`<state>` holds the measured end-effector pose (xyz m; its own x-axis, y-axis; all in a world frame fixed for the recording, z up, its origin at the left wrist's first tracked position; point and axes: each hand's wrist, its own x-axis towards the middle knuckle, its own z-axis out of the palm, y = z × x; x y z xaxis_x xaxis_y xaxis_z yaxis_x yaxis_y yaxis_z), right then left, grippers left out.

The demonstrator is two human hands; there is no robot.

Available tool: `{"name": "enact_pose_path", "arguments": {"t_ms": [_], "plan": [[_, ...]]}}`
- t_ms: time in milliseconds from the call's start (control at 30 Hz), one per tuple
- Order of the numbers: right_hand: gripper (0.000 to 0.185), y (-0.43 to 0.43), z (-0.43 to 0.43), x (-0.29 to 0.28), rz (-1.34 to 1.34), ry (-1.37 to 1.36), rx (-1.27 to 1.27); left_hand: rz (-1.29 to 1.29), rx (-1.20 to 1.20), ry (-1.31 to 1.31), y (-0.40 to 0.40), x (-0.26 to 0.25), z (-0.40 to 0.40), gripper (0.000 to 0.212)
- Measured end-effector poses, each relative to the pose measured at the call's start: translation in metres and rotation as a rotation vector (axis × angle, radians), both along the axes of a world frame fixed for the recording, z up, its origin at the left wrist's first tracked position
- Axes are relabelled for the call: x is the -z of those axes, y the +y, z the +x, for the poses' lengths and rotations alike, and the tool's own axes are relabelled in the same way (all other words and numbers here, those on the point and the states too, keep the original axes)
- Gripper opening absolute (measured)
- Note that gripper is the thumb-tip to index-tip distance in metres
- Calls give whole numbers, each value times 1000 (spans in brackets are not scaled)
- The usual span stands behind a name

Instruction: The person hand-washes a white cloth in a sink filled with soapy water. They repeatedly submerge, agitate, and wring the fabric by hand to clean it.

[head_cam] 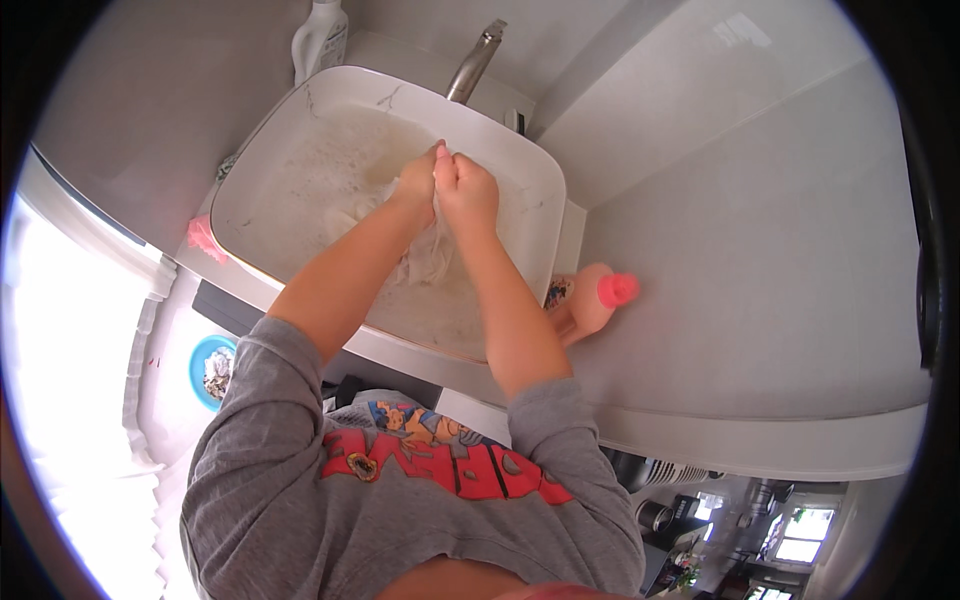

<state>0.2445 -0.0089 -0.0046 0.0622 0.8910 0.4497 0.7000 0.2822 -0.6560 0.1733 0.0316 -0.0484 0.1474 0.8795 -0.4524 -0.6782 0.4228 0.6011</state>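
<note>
Both hands meet over a white washbasin (pixel 536 225) with grey veining, which holds cloudy, sudsy water (pixel 315 172). My left hand (pixel 418 182) is closed on a wet white cloth (pixel 427 259). Against it, my right hand (pixel 469 191) grips the same cloth in a fist, thumb on top. The cloth hangs below the hands, and its lower part lies in the water. Some of it is hidden by my left forearm.
Behind the basin rises a metal faucet (pixel 476 64). A white jug (pixel 321 41) stands at the back left. Right of the basin is a pink bottle (pixel 589 304). Pink material (pixel 204 236) lies at the left edge. A blue tub (pixel 199 371) with cloth-like contents sits lower left.
</note>
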Motion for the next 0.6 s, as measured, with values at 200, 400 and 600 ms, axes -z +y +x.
{"name": "enact_pose_path", "arguments": {"t_ms": [200, 400, 600], "plan": [[43, 20, 29, 11, -32, 3, 83, 106, 9, 342, -23, -29, 16, 46], [40, -6, -3, 6, 33, -2, -157, 123, -102, -157, -19, 1, 3, 41], [42, 19, 29, 11, -39, 106, 52, 73, 65, 332, -16, -11, 19, 26]]}}
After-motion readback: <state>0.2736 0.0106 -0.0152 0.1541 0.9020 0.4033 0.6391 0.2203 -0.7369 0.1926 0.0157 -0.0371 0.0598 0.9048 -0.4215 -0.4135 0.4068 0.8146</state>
